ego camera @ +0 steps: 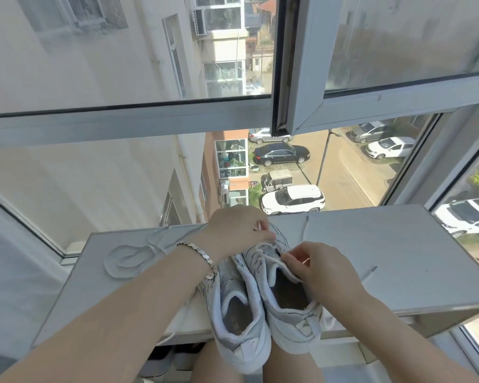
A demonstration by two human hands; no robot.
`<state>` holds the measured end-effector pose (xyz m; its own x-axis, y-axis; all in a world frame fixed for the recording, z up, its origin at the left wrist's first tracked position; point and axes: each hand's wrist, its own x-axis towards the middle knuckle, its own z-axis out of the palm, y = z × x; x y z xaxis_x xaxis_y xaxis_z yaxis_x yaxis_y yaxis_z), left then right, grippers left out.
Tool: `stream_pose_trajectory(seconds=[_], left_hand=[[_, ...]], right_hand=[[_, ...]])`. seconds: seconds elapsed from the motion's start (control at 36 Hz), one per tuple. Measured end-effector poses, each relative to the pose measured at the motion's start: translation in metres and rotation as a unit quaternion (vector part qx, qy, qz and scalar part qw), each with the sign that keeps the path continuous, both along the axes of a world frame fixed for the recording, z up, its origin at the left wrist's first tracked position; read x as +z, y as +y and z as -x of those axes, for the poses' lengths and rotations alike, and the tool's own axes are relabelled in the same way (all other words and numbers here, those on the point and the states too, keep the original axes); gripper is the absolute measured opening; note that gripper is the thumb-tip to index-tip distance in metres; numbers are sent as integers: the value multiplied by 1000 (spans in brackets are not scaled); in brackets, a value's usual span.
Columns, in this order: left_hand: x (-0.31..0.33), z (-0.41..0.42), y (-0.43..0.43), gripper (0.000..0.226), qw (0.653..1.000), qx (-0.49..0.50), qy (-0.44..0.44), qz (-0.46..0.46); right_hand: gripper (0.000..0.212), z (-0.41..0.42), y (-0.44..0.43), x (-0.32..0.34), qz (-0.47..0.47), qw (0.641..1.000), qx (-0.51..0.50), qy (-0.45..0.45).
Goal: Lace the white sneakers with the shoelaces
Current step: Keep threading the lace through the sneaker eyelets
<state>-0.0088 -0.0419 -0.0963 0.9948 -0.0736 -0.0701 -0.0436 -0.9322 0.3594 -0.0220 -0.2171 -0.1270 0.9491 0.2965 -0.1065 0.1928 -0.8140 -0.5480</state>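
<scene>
Two white sneakers stand side by side, heels toward me, on the edge of a white shelf by the window. The left sneaker has no lace that I can see. The right sneaker has a white shoelace crossing its front eyelets. My left hand, a silver bracelet on its wrist, pinches the lace over the toe end. My right hand pinches the lace at the right eyelet row beside the tongue. A second shoelace lies looped on the shelf to the left.
A window frame and an open sash stand just behind the shelf, with a street and parked cars far below. A thin lace end trails across the shelf to the right. Dark shoes sit under the shelf.
</scene>
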Motion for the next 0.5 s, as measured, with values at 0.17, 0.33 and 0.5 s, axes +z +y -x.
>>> stream_pose_trajectory(seconds=[0.17,0.33,0.5], left_hand=[[1,-4,14,38,994,-38,-78,-60],[-11,10,25,34,996,-45,-70,1],[-33,20,25,39,937,195,-80,278]], right_hand=[[33,-5,-1,10,84,993,81,4],[21,-5,1,8,154,983,91,-28],[31,-1,3,-1,130,989,31,-63]])
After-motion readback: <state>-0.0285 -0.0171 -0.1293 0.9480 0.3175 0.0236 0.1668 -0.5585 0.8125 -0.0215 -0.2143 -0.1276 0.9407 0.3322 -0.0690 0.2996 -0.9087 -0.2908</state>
